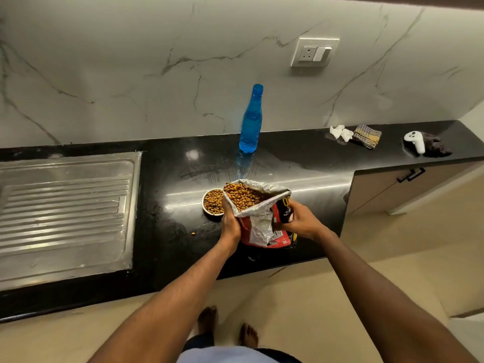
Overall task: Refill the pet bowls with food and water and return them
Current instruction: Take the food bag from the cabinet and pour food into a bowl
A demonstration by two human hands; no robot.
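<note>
A red and black pet food bag [264, 218] with a silver lining stands open on the black counter [167, 231], full of brown kibble. My left hand [230, 221] grips its left side and my right hand [301, 221] grips its right side. Just left of the bag's mouth sits a small white bowl [212, 201] filled with kibble; the bag hides its right edge. A blue water bottle [251, 121], its cap off, stands upright behind them by the wall. One loose kibble piece [193, 233] lies on the counter.
A steel sink drainboard [65, 213] fills the counter's left part. At the far right lie crumpled white tissue [340, 132], a checked cloth [366, 135] and a white controller [415, 141] on a dark cloth. A wall socket [314, 52] sits above. A cabinet [392, 187] stands lower right.
</note>
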